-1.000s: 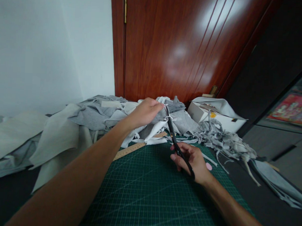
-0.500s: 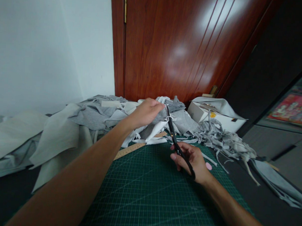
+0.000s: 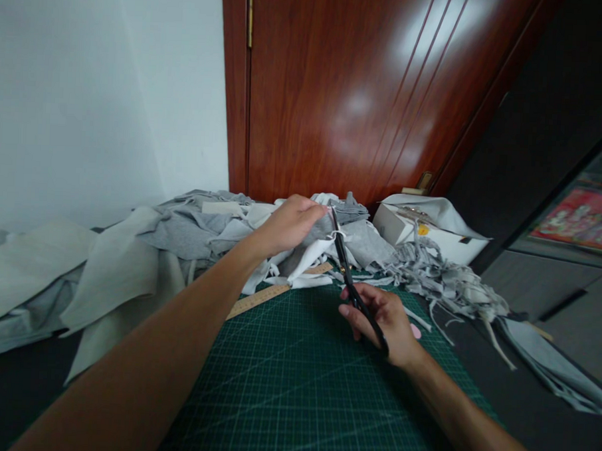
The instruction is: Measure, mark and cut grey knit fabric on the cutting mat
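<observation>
Right hand (image 3: 376, 322) curls around the handles of black scissors (image 3: 346, 271), its forearm angling in from lower right; the blades slant forward-left to the left hand (image 3: 291, 222), which reaches farther ahead, fingertips pinching white cloth (image 3: 308, 254) that hangs just below; since half a second ago, both poses look nearly unchanged.

Open lane for you: near part of the cutting mat (image 3: 284, 391), bare between your forearms. Farther on, ruler (image 3: 258, 301) lies low, heaped cloth (image 3: 191, 231) behind it, door (image 3: 311, 106) backing everything. Scissors (image 3: 346, 279) slant between your left hand (image 3: 294, 220) and right hand (image 3: 384, 322). Right: tangled strips (image 3: 448, 280) crowd the box (image 3: 450, 244).
</observation>
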Motion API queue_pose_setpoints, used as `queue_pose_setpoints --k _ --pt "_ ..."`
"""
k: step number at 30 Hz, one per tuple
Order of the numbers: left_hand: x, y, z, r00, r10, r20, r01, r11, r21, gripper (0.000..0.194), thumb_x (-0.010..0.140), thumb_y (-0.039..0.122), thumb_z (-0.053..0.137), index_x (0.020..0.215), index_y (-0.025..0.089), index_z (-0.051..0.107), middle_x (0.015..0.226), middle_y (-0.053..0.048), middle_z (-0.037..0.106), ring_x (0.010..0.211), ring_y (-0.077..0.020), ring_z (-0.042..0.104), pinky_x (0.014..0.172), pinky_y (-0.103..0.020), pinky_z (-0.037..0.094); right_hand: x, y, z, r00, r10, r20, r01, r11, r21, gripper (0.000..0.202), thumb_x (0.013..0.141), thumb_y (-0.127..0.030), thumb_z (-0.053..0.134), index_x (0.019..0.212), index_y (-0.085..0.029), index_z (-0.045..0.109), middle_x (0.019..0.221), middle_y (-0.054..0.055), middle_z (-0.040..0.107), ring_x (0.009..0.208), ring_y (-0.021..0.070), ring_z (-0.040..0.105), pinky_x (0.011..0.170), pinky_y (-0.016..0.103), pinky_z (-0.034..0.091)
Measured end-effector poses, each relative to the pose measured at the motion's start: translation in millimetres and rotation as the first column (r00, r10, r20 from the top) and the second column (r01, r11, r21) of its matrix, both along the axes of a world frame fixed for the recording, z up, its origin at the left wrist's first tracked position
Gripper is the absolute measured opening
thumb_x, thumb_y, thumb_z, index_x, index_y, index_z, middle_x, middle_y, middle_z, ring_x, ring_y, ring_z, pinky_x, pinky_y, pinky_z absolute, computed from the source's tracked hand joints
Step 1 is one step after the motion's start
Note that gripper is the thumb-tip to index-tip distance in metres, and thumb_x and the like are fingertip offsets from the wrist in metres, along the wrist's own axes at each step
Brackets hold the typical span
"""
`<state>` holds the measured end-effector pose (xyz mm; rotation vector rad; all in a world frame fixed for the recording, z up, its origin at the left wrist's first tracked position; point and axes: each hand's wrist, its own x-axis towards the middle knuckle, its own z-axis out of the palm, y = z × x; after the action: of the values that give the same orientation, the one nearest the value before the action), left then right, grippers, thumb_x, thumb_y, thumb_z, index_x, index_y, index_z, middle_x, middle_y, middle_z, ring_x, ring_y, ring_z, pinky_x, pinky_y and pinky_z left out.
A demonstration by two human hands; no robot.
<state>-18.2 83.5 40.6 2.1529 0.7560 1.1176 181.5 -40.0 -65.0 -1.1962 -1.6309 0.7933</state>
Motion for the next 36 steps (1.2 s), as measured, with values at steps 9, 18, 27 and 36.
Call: queue_pose_setpoints --k 9,18,27,36 --pt "0 -1 0.3 1.0 -0.001 0.016 0.001 1.0 -0.028 0.03 0.089 0.04 0.051 0.066 0.021 0.055 0.063 0.001 0.047 0.061 -0.0146 0.042 0.06 -0.032 0.031 -1 1 -1.7 1.0 -0.025 -0.008 0.025 1.0 -0.017 0.041 0.079 -0.055 0.082 0.092 -0.02 0.064 0.053 -0.007 0.055 0.042 0.0116 0.049 0.042 0.023 0.038" --pt "1 -3 0.4 0.997 -0.01 -0.079 0.011 1.0 0.01 0.035 0.09 0.037 0.05 0.058 0.022 0.047 0.06 0.002 0.043 0.058 -0.0142 0.04 0.058 -0.032 0.028 2 5 -8.6 0.999 0.004 -0.046 -0.004 1.0 -0.009 0.043 0.08 -0.056 0.08 0.094 -0.019 0.064 0.057 -0.006 0.057 0.042 0.0109 0.05 0.042 0.023 0.039" --pt "5 -3 -5.4 0.993 -0.043 -0.113 0.035 0.997 -0.071 0.033 0.089 0.037 0.051 0.06 0.021 0.054 0.06 0.0 0.047 0.058 -0.0149 0.043 0.056 -0.032 0.028 1 6 -11.1 0.998 0.005 -0.069 -0.007 1.0 -0.026 0.045 0.079 -0.06 0.08 0.093 -0.02 0.063 0.056 -0.006 0.057 0.042 0.0118 0.051 0.042 0.024 0.039" --pt "5 -2 -6.7 0.994 -0.056 -0.099 0.046 0.994 -0.098 0.034 0.09 0.038 0.052 0.061 0.021 0.051 0.06 0.001 0.044 0.057 -0.0142 0.04 0.055 -0.031 0.026 -2 4 -9.8 0.998 0.0 -0.057 -0.002 0.999 -0.033 0.041 0.081 -0.054 0.08 0.095 -0.019 0.063 0.055 -0.006 0.057 0.043 0.0122 0.053 0.043 0.024 0.041"
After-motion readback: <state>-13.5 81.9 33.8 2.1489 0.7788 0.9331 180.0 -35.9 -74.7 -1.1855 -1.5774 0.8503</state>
